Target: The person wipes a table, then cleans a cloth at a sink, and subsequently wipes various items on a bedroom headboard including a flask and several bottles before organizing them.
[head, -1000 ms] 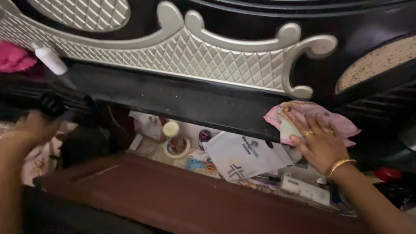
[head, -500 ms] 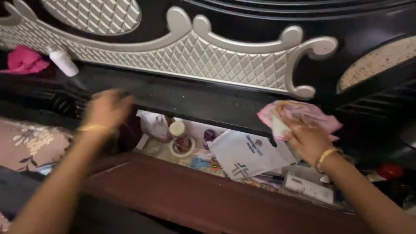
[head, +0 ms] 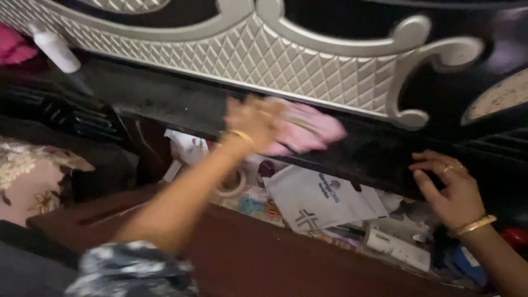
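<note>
dark ledge [head: 165, 102] bare leftward, white bottle [head: 55, 49] at end

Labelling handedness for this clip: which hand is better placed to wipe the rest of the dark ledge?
Left. The left hand already presses the pink cloth onto the dark ledge; the right hand is empty, fingers resting at the ledge's edge.

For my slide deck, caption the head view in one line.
Left hand presses pink cloth on dark ledge; right hand rests at its edge.

left arm [head: 181, 192] outstretched, right fingers [head: 426, 168] curled
</note>
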